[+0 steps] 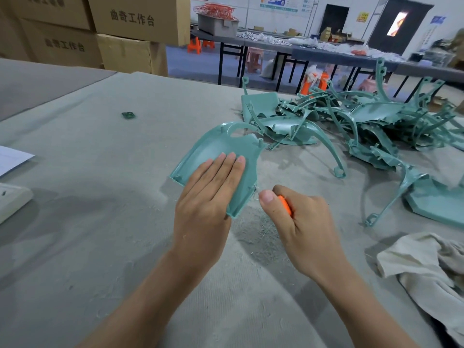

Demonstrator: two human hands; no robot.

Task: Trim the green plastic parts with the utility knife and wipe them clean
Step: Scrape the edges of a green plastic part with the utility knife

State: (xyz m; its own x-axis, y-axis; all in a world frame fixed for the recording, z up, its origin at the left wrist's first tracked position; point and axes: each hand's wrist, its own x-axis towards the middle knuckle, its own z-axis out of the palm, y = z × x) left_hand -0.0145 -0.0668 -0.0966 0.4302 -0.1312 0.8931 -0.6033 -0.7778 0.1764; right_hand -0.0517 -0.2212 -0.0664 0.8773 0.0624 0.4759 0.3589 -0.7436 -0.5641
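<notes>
A curved green plastic part is held tilted above the grey cloth-covered table. My left hand holds it, straight fingers lying across its upper face and thumb hidden beneath. My right hand grips an orange utility knife, mostly hidden in the fist. Its small blade meets the part's near right edge, just in front of my thumb. Thin shavings lie on the cloth under the hands.
A tangled pile of green plastic parts fills the far right of the table. A crumpled white rag lies at the near right. A small green scrap sits far left; cardboard boxes stand behind. White paper lies at the left edge.
</notes>
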